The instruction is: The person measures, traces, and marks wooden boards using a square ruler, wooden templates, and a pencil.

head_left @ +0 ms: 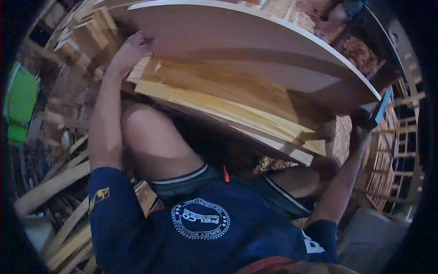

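Note:
A wide board with a pale curved edge point(255, 41) stands behind a stack of light wooden planks point(219, 105), which lies slanting across in front of my knees. My left hand point(138, 44) is by the left end of the planks, close to the board's face; its fingers look bent, but blur and shadow hide whether they hold anything. At the board's right end, my right hand point(363, 122) is in deep shadow, closed around a dark object with a light-blue face point(383, 107). Its fingers are mostly hidden.
Stacked wood pieces point(86, 39) stand at the upper left, near a green object point(22, 102). Loose boards point(54, 187) lie at the lower left. Wood shavings point(360, 52) are beyond the curved board. Slatted wooden racks point(404, 146) line the right side.

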`<state>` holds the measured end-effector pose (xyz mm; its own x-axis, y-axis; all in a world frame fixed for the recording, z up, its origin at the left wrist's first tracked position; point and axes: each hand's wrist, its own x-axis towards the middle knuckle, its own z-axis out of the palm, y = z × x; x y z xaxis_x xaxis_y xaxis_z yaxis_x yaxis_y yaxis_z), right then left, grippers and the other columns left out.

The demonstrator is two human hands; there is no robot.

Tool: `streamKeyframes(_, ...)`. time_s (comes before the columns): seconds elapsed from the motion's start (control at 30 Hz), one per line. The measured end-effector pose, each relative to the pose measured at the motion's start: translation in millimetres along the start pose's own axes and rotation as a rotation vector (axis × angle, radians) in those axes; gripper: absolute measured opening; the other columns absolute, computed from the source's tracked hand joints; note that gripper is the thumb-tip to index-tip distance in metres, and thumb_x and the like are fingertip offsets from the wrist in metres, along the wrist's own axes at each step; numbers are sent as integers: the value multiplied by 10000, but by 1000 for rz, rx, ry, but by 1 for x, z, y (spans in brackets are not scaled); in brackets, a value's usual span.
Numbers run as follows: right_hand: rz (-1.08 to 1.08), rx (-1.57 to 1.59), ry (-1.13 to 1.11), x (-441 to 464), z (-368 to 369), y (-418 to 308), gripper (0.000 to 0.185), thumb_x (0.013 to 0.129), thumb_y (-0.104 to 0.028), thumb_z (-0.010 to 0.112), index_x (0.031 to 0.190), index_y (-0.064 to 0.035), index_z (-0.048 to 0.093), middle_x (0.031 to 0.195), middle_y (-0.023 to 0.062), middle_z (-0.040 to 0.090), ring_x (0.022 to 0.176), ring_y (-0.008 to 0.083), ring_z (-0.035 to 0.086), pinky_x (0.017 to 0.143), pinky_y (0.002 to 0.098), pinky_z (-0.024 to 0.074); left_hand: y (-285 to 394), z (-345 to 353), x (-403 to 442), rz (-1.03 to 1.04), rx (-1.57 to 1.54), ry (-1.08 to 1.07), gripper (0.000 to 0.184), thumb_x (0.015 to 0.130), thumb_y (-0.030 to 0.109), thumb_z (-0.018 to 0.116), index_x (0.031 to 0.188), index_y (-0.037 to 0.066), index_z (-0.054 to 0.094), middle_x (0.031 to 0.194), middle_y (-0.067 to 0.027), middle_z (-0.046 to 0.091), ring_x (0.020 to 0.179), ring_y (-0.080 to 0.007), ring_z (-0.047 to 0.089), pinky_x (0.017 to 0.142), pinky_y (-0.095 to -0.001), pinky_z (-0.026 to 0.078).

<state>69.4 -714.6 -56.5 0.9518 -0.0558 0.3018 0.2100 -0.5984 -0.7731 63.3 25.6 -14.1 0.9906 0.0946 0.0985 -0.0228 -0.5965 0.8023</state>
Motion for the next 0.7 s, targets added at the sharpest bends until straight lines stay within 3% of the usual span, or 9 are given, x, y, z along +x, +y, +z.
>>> streamKeyframes(0.03, 66, -235, 110, -6, 26, -14, 459, 917, -264, 673, 1280, -9, 555, 1152, 115, 665, 1109, 222, 607, 985, 353, 470, -8, -1, -2, -33, -92, -7, 384, 930, 189, 699, 1253, 25, 574, 1132, -44, 631, 1003, -141, 608, 870, -314, 525)
streamKeyframes(0.1, 144, -229, 163, -12, 52, -39, 463, 900, -237, 684, 1288, -22, 552, 1144, 116, 672, 1121, 221, 602, 986, 355, 463, -36, -10, 1, -7, -174, -2, 414, 920, 162, 702, 1282, 28, 554, 1176, -48, 613, 1060, -141, 589, 888, -309, 524)
streamKeyframes(0.23, -20, -113, 37, -6, 34, -31, 353, 908, -89, 663, 1239, -5, 577, 1154, 104, 670, 1094, 174, 598, 955, 332, 459, -21, -8, 6, -158, -209, -40, 532, 884, 93, 711, 1366, 36, 493, 1280, -54, 567, 1180, -151, 547, 940, -307, 515)
streamKeyframes(0.37, -191, 33, 184, -10, 17, -62, 270, 909, -218, 752, 1091, -34, 675, 1011, 30, 684, 956, 99, 605, 857, 275, 477, -37, -18, 7, -76, -228, -98, 588, 875, 73, 692, 1412, 41, 457, 1318, -54, 543, 1223, -169, 534, 978, -306, 500)
streamKeyframes(0.43, -8, -191, 297, -8, -1, -96, 246, 909, -238, 755, 1017, -30, 684, 968, 24, 687, 903, 88, 602, 809, 255, 464, -35, -17, 6, -136, -461, -162, 594, 872, 64, 679, 1422, 45, 456, 1330, -57, 538, 1238, -177, 528, 995, -310, 495)
streamKeyframes(0.57, -211, -410, 373, 28, -12, -187, 379, 903, -349, 724, 1070, -10, 696, 1047, 90, 720, 949, 160, 635, 861, 315, 473, -21, -9, 3, -9, 262, -49, 521, 910, 84, 649, 1399, 41, 476, 1365, -100, 537, 1245, -219, 527, 1006, -339, 503)
streamKeyframes(0.6, -295, -556, 329, 45, -12, -214, 428, 923, -375, 683, 1130, -1, 687, 1070, 126, 726, 984, 188, 658, 908, 342, 476, -39, -15, 11, -58, 165, -67, 503, 929, 91, 631, 1402, 34, 471, 1358, -108, 544, 1237, -229, 534, 1009, -345, 499)
streamKeyframes(0.67, -402, -594, 200, 81, -16, -228, 426, 857, -323, 724, 1121, 5, 666, 1012, 152, 700, 934, 249, 661, 846, 380, 503, -40, -8, 20, -118, 92, -89, 469, 958, 105, 597, 1401, 25, 466, 1340, -118, 557, 1222, -235, 546, 1012, -353, 493)
streamKeyframes(0.7, -411, -451, 199, 90, 26, -279, 519, 782, -370, 775, 1106, 16, 650, 977, 172, 668, 903, 285, 645, 795, 407, 513, -11, 1, 11, -127, 109, -82, 453, 969, 112, 583, 1398, 21, 467, 1331, -120, 563, 1216, -233, 551, 1012, -355, 491)
